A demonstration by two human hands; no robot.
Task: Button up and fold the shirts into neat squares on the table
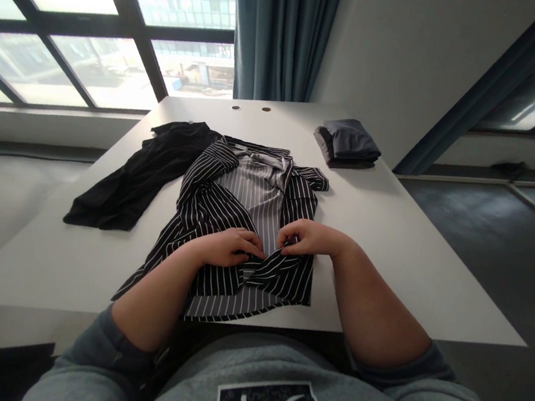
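A black shirt with white stripes (208, 203) lies front up on the white table, its collar toward the far side and its hem near the front edge. The front is partly open, so the paler inside shows between the two front panels. My left hand (230, 246) has its fingers pinched on the edge of the left front panel. Across the opening, my right hand (309, 238) grips the edge of the right panel between thumb and fingers. The two hands are close together over the lower half of the shirt. Exactly what lies between the fingertips is partly hidden.
Black trousers or a similar dark garment (141, 175) lie left of the shirt. A stack of folded clothes (350, 144) sits at the back right of the white table (401, 262). Beyond the table are a blue curtain (283, 33) and windows.
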